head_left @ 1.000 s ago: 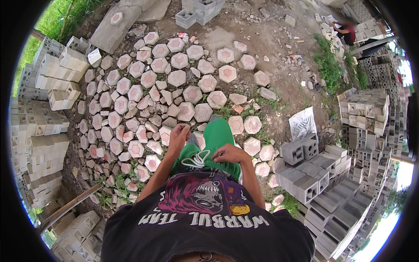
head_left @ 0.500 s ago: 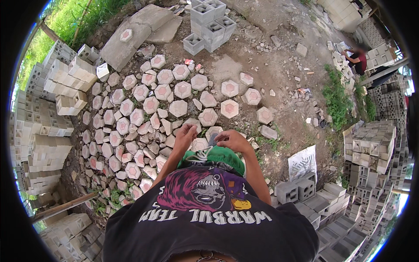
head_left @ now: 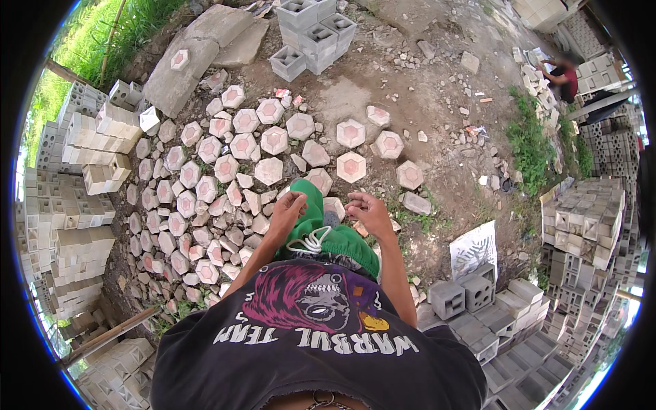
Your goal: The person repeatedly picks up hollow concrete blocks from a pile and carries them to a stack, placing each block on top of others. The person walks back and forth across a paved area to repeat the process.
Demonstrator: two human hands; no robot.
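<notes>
Left hand (head_left: 290, 208): raised in front of the green shorts (head_left: 346, 249), fingers bent in toward the thumb; cannot tell whether anything small is pinched there.
Right hand (head_left: 370, 212): level with the left and apart from it, fingers loosely curled, a moderate gap to the thumb, nothing seen in it.
Drawstring (head_left: 311, 240): white, hanging in loops at the waist, nearer than both hands.
Nearest paver (head_left: 334, 206): hexagonal, on the ground, seen between the hands; partly hidden by the person.
Paver field (head_left: 243, 146): hexagons, many with pink centres, spread left and far of the left hand.
Rubble (head_left: 234, 193): broken pieces lying among the pavers.
Far group (head_left: 350, 133): a few pavers on bare soil, beyond the right hand.
Slab (head_left: 195, 65): far left, one paver lying on top.
Far stack (head_left: 318, 48): grey hollow blocks, far centre.
Left stacks (head_left: 72, 205): pale blocks piled along the edge.
Near-right blocks (head_left: 447, 299): grey, beside a white sheet (head_left: 473, 251).
Right stacks (head_left: 581, 219): blocks piled high.
Weeds (head_left: 531, 140): green strip, far right.
Co-worker (head_left: 566, 80): far right, dark red top, beside blocks.
</notes>
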